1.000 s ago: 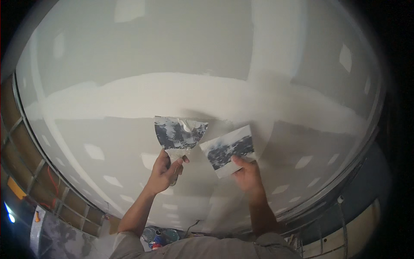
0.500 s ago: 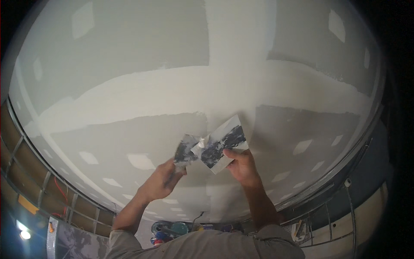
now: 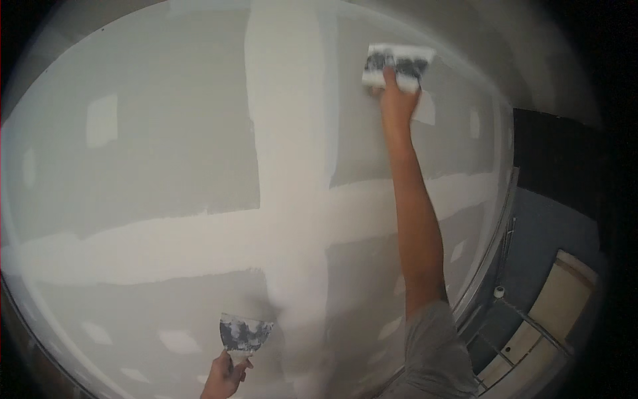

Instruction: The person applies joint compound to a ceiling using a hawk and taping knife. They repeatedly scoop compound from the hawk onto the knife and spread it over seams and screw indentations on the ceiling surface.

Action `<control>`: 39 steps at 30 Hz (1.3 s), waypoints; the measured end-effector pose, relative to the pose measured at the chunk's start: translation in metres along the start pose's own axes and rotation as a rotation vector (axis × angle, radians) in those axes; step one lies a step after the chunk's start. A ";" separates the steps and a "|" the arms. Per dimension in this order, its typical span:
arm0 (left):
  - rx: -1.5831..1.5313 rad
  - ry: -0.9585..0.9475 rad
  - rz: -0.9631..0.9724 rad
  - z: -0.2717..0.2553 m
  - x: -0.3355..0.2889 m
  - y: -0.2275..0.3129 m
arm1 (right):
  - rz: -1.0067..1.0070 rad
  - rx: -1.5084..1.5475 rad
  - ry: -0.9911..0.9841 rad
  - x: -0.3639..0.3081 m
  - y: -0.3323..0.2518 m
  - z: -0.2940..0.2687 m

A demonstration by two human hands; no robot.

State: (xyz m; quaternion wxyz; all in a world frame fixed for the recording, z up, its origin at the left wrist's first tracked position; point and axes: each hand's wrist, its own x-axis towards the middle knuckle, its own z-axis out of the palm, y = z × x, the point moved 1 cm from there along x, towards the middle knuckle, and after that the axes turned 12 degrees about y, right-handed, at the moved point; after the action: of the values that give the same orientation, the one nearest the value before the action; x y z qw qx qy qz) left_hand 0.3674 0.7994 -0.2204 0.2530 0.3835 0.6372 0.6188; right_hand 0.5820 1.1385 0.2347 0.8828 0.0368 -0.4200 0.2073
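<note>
High on the right, my right hand (image 3: 400, 105) is closed on a wide taping knife (image 3: 413, 65), its arm stretched up. The blade is smeared with pale joint compound over dark metal and lies at the drywall (image 3: 179, 146); whether its edge touches cannot be told. Low and left of middle, my left hand (image 3: 222, 379) grips a smaller putty knife (image 3: 244, 334) by its handle, blade up. Compound streaks that dark blade too. A pale patch (image 3: 425, 108) shows just beside my right hand.
Broad pale bands of compound (image 3: 289, 133) cross on the grey wall, with several pale patches (image 3: 102, 122) around. To the right are metal rails (image 3: 525, 316), a blue wall (image 3: 551, 213) and a light panel (image 3: 558, 299).
My hands, close together with both blades meeting, have parted. The right rose with the taping knife to the upper right wall; the left lowered with the putty knife. The view has tilted upward.
</note>
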 end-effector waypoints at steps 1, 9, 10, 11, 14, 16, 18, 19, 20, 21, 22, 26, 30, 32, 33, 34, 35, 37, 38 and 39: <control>-0.006 0.034 0.145 -0.009 0.002 -0.018 | 0.008 0.014 0.076 0.015 -0.002 0.042; -0.121 0.079 0.273 0.000 0.059 -0.038 | -0.123 -0.017 0.211 0.173 0.119 0.128; -0.126 0.075 0.286 0.009 0.073 -0.046 | -0.137 -0.012 0.212 0.191 0.134 0.122; -0.152 0.035 0.254 0.010 0.082 -0.048 | -0.198 -0.100 0.268 0.211 0.154 0.109; -0.176 0.055 0.220 0.020 0.097 -0.043 | -0.119 -0.219 0.212 0.228 0.179 0.105; -0.166 0.100 0.217 0.017 0.104 -0.042 | -0.012 -0.169 0.371 0.217 0.192 0.117; -0.161 0.074 0.168 0.015 0.115 -0.047 | -0.094 -0.238 0.301 0.246 0.198 0.108; -0.165 0.088 0.166 0.013 0.120 -0.051 | -0.040 -0.244 0.286 0.241 0.200 0.116; -0.180 0.089 0.168 0.013 0.125 -0.059 | 0.005 -0.252 0.275 0.240 0.201 0.120; -0.195 0.089 0.170 0.012 0.130 -0.065 | 0.004 -0.247 0.270 0.239 0.202 0.128; -0.198 0.093 0.173 0.011 0.133 -0.070 | 0.033 -0.263 0.275 0.239 0.201 0.136; -0.199 0.211 0.264 0.005 0.148 -0.078 | -0.030 -0.207 0.307 0.201 0.205 0.180; -0.232 0.077 0.147 -0.011 0.165 -0.056 | -0.106 -0.215 0.214 0.154 0.185 0.239; -0.238 0.012 0.135 -0.012 0.166 -0.024 | -0.081 -0.160 0.186 0.176 0.168 0.217; -0.253 -0.011 0.114 -0.014 0.168 -0.018 | -0.031 -0.081 0.133 0.167 0.167 0.210; -0.248 -0.015 0.107 -0.016 0.171 -0.012 | 0.027 0.052 0.101 0.160 0.165 0.192; -0.274 -0.019 0.131 -0.021 0.170 -0.008 | 0.102 0.201 0.061 0.132 0.155 0.171; -0.494 -0.026 0.024 -0.021 0.186 -0.022 | 0.153 0.264 -0.099 0.109 0.143 0.108; -0.522 -0.048 0.060 -0.021 0.190 -0.015 | 0.255 0.133 -0.127 0.074 0.128 0.088; -0.573 -0.068 0.031 -0.023 0.192 -0.007 | 0.354 0.005 -0.159 0.035 0.107 0.064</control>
State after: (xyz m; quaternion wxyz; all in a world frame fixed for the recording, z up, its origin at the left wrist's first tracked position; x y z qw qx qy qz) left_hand 0.2369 0.9396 -0.1953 0.3628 0.3268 0.4214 0.7642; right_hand 0.5123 1.2327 0.2907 0.7965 -0.0193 -0.4876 0.3569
